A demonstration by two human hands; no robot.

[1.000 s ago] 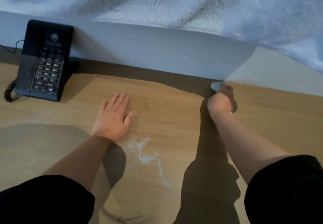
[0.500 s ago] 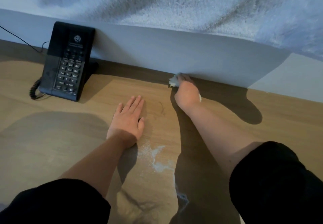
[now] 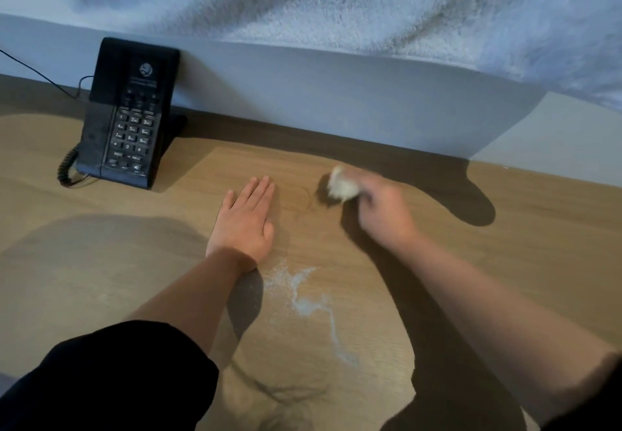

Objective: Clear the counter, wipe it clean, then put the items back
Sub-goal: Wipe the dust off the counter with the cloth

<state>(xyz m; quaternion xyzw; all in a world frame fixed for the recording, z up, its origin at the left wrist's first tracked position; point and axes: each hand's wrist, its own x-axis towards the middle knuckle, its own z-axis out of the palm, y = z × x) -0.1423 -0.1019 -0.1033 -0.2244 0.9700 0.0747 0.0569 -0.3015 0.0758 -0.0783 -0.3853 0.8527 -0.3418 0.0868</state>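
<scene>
Wooden desk [image 3: 505,262] fills the lower part of the frame, with a grey wall panel [image 3: 336,101] behind it and a black phone [image 3: 129,117] standing at the upper left against that panel. What changed in the last second is the place of the right hand [image 3: 383,208]. It was at the back edge of the desk, against the panel, and now it has come forward to the middle of the frame, just right of the left hand [image 3: 247,222]. It is blurred by motion, so I judge it is in the middle of a wiping stroke. Its grip is closed round a small white wad [image 3: 341,186], which sticks out at the fingertips; whether the wad touches the wood I cannot tell. The left hand has not moved: it lies flat on the desk, fingers straight, grip spread and holding nothing. A white powdery streak [image 3: 296,292] runs from just below the left wrist toward the bottom centre and looks the same as before, so this part is not yet wiped. For the task, the back strip seems done and the streak is probably next; the phone is not cleared away. As for writing, the phone keys show white digits, with 2 to 9 and 0 readable. A round emblem sits above them, and the line under it is too small to read.
</scene>
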